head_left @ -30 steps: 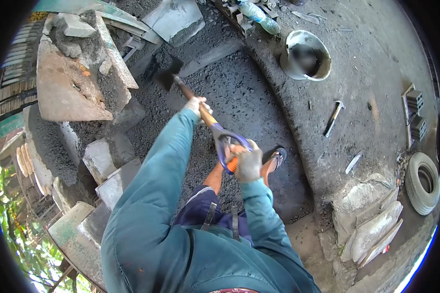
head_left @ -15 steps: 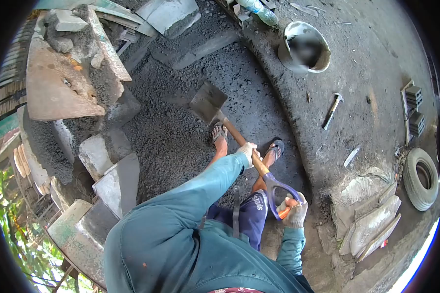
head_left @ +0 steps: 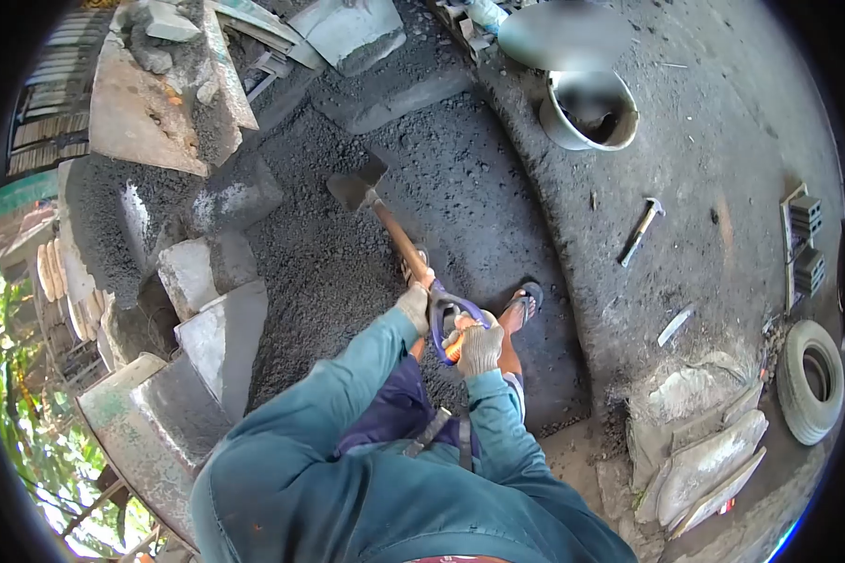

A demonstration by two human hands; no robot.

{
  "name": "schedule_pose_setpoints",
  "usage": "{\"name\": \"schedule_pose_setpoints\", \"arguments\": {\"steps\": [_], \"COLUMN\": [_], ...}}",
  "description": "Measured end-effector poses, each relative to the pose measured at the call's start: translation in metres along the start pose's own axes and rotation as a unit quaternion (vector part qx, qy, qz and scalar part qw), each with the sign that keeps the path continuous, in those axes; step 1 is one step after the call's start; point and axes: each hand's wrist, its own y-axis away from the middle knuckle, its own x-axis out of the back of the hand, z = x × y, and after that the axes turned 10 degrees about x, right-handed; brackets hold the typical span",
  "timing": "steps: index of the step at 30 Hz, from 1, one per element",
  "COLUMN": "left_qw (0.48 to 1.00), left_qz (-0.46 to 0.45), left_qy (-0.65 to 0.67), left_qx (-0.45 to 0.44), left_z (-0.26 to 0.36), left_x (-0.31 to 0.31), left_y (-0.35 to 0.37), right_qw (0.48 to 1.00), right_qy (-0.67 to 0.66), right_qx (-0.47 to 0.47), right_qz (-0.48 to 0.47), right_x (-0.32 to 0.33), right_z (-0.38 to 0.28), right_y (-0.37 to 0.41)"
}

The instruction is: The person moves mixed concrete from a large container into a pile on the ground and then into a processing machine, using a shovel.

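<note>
A shovel [head_left: 399, 235] with a wooden shaft and a purple D-shaped handle slants across the middle of the view. Its metal blade [head_left: 352, 190] is tilted at the surface of the dark, gravelly mix [head_left: 324, 253]. My left hand [head_left: 415, 305], in a pale glove, is wrapped round the shaft just below the handle. At the handle's end, my gloved right hand [head_left: 479, 344] is closed on the orange-marked crossbar. My sandalled feet stand on the dark ground on either side of the shaft.
A bucket [head_left: 556, 124] and a hammer [head_left: 641, 231] rest on the ground beyond a raised edge. Stone slabs [head_left: 714, 466], a tyre [head_left: 810, 383] and hollow blocks [head_left: 806, 216] are at right. Concrete chunks [head_left: 188, 277] and metal sheets [head_left: 127, 108] border the mix at left.
The shovel has swung to the left and its blade has turned. Both hands have moved left; my right hand has come up close to my left hand.
</note>
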Motion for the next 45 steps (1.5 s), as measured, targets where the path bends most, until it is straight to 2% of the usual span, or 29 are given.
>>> {"name": "schedule_pose_setpoints", "arguments": {"steps": [2, 4, 5, 8, 9, 10, 12, 13, 14, 16, 18, 19, 20, 22, 24, 28, 30, 32, 33, 34, 36, 37, 38, 39, 40, 41, 42, 44, 45], "left_qw": [0.999, 0.995, 0.985, 0.956, 0.948, 0.94, 0.897, 0.898, 0.909, 0.923, 0.924, 0.873, 0.81, 0.808, 0.826, 0.886, 0.929, 0.987, 0.989, 0.987, 0.978, 0.985, 0.992, 0.994, 0.981, 0.991, 0.986, 0.976, 0.975], "left_qz": [0.013, 0.009, 0.073, 0.22, 0.216, 0.211, 0.288, 0.271, 0.252, 0.257, 0.247, 0.254, 0.335, 0.308, 0.281, 0.253, 0.273, 0.159, 0.142, 0.144, 0.19, 0.076, 0.111, 0.088, 0.138, 0.123, 0.069, 0.059, 0.076], "left_qy": [-0.045, -0.072, -0.132, -0.194, -0.23, -0.262, -0.334, -0.343, -0.332, -0.28, -0.293, -0.416, -0.482, -0.48, -0.474, -0.377, -0.245, -0.016, -0.012, 0.062, 0.076, 0.128, -0.027, 0.055, 0.114, 0.042, 0.095, 0.136, 0.146], "left_qx": [0.012, 0.064, 0.087, 0.005, 0.032, 0.058, -0.016, -0.049, -0.001, 0.054, 0.02, -0.028, -0.008, 0.148, 0.12, 0.099, 0.04, 0.005, 0.033, -0.022, -0.04, 0.092, 0.046, -0.027, -0.07, 0.036, 0.119, 0.161, 0.148], "left_z": [0.005, 0.041, 0.059, 0.063, 0.069, 0.087, 0.14, 0.182, 0.222, 0.247, 0.206, 0.186, 0.177, 0.136, 0.122, 0.109, 0.095, 0.084, 0.083, 0.073, 0.052, 0.046, 0.014, -0.022, -0.037, -0.054, -0.082, -0.136, -0.16], "left_x": [-0.035, -0.045, -0.013, 0.018, 0.05, 0.081, 0.089, 0.109, 0.081, 0.081, 0.1, 0.13, 0.187, 0.087, 0.088, 0.112, 0.089, 0.086, 0.093, 0.081, 0.064, 0.085, 0.081, 0.054, 0.02, 0.013, 0.03, 0.013, -0.005], "left_y": [0.046, 0.047, 0.016, 0.043, 0.051, 0.053, 0.049, 0.024, 0.033, 0.015, -0.008, -0.029, -0.087, -0.01, -0.012, -0.053, -0.063, -0.102, -0.117, -0.123, -0.128, -0.153, -0.152, -0.124, -0.097, -0.092, -0.114, -0.094, -0.068], "right_qw": [0.999, 0.998, 1.0, 0.995, 0.999, 0.997, 0.995, 0.998, 0.998, 0.999, 0.996, 0.993, 0.994, 0.996, 0.993, 0.995, 0.993, 0.995, 0.995, 0.993, 0.99, 0.978, 0.962, 0.942, 0.918, 0.906, 0.884, 0.924, 0.917], "right_qy": [-0.005, -0.05, -0.03, 0.07, 0.028, 0.074, -0.075, -0.022, 0.031, -0.02, 0.0, -0.005, -0.003, 0.012, 0.002, 0.026, 0.074, 0.024, 0.068, 0.111, 0.045, 0.076, 0.105, 0.164, 0.213, 0.262, 0.319, 0.235, 0.256], "right_qx": [-0.033, -0.032, -0.004, 0.05, 0.033, 0.005, -0.027, -0.031, -0.035, -0.05, -0.078, -0.115, -0.108, -0.077, -0.109, -0.025, 0.017, 0.008, 0.012, 0.019, -0.016, -0.028, -0.04, -0.001, 0.045, 0.104, 0.158, 0.066, 0.074], "right_qz": [-0.038, 0.024, -0.007, -0.04, 0.018, -0.005, 0.062, 0.054, 0.046, -0.007, -0.047, -0.022, -0.021, -0.039, -0.035, -0.09, -0.096, -0.094, -0.064, -0.034, 0.134, 0.192, 0.248, 0.292, 0.331, 0.317, 0.303, 0.296, 0.295], "right_x": [0.009, -0.046, -0.054, -0.071, -0.074, -0.089, -0.151, -0.185, -0.212, -0.209, -0.153, -0.117, -0.086, -0.035, 0.0, 0.043, 0.072, 0.095, 0.108, 0.119, 0.113, 0.124, 0.137, 0.146, 0.152, 0.178, 0.215, 0.244, 0.26], "right_z": [0.03, 0.008, 0.025, 0.072, 0.125, 0.134, 0.157, 0.153, 0.15, 0.175, 0.215, 0.259, 0.259, 0.251, 0.222, 0.191, 0.189, 0.169, 0.161, 0.153, 0.113, 0.097, 0.078, 0.058, 0.04, 0.036, 0.032, -0.027, -0.05], "right_y": [-0.048, -0.048, -0.043, -0.01, 0.001, 0.014, 0.001, -0.021, -0.045, -0.072, -0.091, -0.113, -0.128, -0.164, -0.18, -0.137, -0.1, -0.054, -0.03, -0.01, 0.026, 0.032, 0.037, 0.048, 0.049, 0.049, 0.06, 0.089, 0.102]}}
